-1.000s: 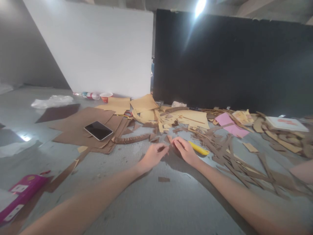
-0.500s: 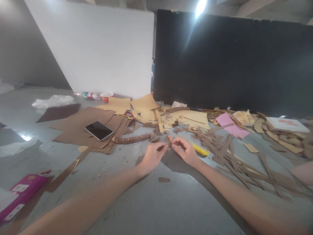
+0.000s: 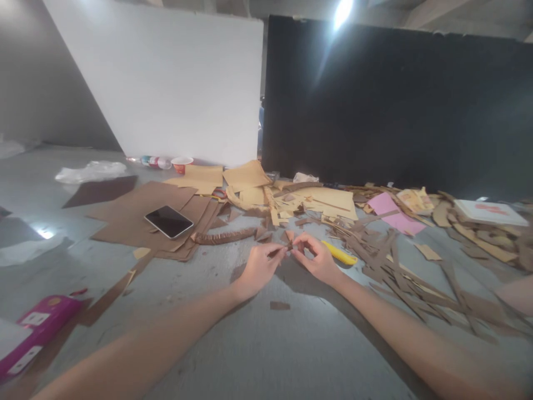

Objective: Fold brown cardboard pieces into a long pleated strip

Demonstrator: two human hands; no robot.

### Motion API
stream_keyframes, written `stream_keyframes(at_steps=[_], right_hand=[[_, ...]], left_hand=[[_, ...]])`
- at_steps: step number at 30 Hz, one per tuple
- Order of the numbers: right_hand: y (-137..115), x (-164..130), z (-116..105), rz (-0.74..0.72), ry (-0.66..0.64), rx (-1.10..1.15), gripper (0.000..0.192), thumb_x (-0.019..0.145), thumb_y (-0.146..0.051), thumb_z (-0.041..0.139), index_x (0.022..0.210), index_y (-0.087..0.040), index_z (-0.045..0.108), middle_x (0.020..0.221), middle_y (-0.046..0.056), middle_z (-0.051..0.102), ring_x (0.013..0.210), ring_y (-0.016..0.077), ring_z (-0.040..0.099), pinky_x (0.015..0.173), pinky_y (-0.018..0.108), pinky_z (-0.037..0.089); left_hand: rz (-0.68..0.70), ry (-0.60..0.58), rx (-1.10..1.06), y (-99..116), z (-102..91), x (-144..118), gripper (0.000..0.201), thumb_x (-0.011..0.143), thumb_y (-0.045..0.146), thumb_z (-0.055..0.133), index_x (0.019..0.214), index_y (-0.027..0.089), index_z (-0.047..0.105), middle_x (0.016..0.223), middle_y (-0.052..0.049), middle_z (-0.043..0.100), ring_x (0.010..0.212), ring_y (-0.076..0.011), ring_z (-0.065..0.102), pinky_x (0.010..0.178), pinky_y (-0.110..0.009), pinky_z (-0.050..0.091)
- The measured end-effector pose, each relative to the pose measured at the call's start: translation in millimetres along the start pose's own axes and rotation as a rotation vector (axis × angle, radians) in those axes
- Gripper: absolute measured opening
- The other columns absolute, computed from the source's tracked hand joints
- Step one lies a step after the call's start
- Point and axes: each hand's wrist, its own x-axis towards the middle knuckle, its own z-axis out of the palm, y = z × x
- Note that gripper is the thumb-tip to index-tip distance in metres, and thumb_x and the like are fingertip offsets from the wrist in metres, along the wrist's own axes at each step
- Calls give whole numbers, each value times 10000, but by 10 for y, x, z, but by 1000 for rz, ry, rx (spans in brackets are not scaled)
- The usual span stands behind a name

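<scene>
My left hand (image 3: pixel 259 266) and my right hand (image 3: pixel 317 256) meet over the grey floor (image 3: pixel 266 344), fingertips pinched together on a small brown cardboard piece (image 3: pixel 288 245). A yellow utility knife (image 3: pixel 339 254) lies just right of my right hand. A folded, pleated brown cardboard strip (image 3: pixel 222 237) lies on the floor just beyond my left hand. A tiny brown scrap (image 3: pixel 278 305) rests on the floor between my forearms.
A phone (image 3: pixel 168 221) lies on brown cardboard sheets (image 3: pixel 137 214) at the left. Piles of cardboard strips (image 3: pixel 400 266), a pink sheet (image 3: pixel 393 214) and a white booklet (image 3: pixel 488 211) spread right. A magenta box (image 3: pixel 35 330) sits bottom left. White board (image 3: pixel 166 83) and black board (image 3: pixel 395 105) stand behind.
My right hand curled its fingers from flat on the floor into a pinch and closed in on my left hand's fingertips. My left hand stayed almost still.
</scene>
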Motion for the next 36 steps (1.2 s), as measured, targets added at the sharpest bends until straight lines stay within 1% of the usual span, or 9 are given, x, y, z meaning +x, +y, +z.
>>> stream_keyframes(at_steps=[10, 15, 21, 25, 27, 29, 31, 33, 36], right_hand=[[-1, 3, -4, 69, -39, 14, 245, 1007, -462, 668, 1038, -222, 633, 850, 9, 582, 777, 179, 558, 737, 301, 470], [-36, 5, -18, 95, -20, 17, 299, 1016, -499, 644, 1121, -225, 593, 887, 13, 578, 817, 186, 570, 751, 295, 481], [-98, 57, -47, 82, -152, -68, 345, 1069, -490, 544, 864, -213, 580, 778, -5, 545, 744, 171, 513, 718, 293, 420], [-103, 57, -37, 87, -163, -79, 381, 1070, -510, 534, 833, -211, 556, 751, -14, 526, 726, 163, 491, 689, 280, 398], [-86, 52, -36, 110, -162, -68, 400, 1064, -529, 543, 826, -208, 551, 741, -19, 514, 711, 156, 475, 670, 274, 383], [-55, 46, -41, 146, -153, -53, 430, 1052, -555, 563, 805, -203, 543, 720, -26, 496, 684, 146, 449, 646, 269, 361], [-19, 40, -48, 189, -150, -31, 462, 1035, -591, 582, 790, -202, 538, 693, -34, 476, 649, 136, 418, 613, 265, 335], [7, 34, -53, 218, -157, -4, 487, 1019, -628, 591, 786, -204, 540, 676, -38, 468, 625, 132, 400, 586, 261, 319], [16, 24, -55, 212, -159, 26, 519, 1000, -660, 601, 762, -204, 533, 678, -32, 479, 624, 132, 407, 583, 259, 323]], left_hand=[[-15, -17, 24, -17, -5, -5, 345, 1007, 392, 569, 817, 179, 764, 680, -23, 686, 646, -161, 609, 619, -255, 442], [-40, -23, -6, -27, 1, 4, 369, 1014, 420, 560, 797, 179, 735, 734, -32, 715, 655, -162, 630, 610, -249, 455], [-3, -90, 63, -21, -9, -4, 367, 1015, 389, 551, 750, 179, 693, 691, -9, 669, 648, -159, 597, 612, -258, 430], [-4, -120, 146, -43, 2, -13, 345, 1022, 342, 540, 740, 180, 656, 662, 12, 612, 625, -137, 537, 600, -256, 378], [1, -131, 177, -44, 10, -27, 280, 1029, 333, 543, 834, 186, 680, 700, 11, 626, 642, -141, 552, 610, -259, 389], [2, -126, 190, -37, 15, -50, 178, 1028, 321, 562, 1041, 200, 692, 811, 0, 681, 680, -151, 596, 642, -265, 431], [6, -115, 216, -28, 19, -77, 214, 1015, 284, 587, 1210, 218, 648, 953, -23, 716, 729, -162, 634, 685, -278, 472], [23, -122, 255, -26, 21, -103, 244, 1001, 231, 596, 1242, 235, 633, 1043, -39, 718, 777, -173, 655, 721, -289, 496], [81, -140, 263, -40, 19, -126, 191, 1003, 182, 577, 1165, 240, 661, 1054, -38, 710, 838, -178, 666, 769, -288, 512]])
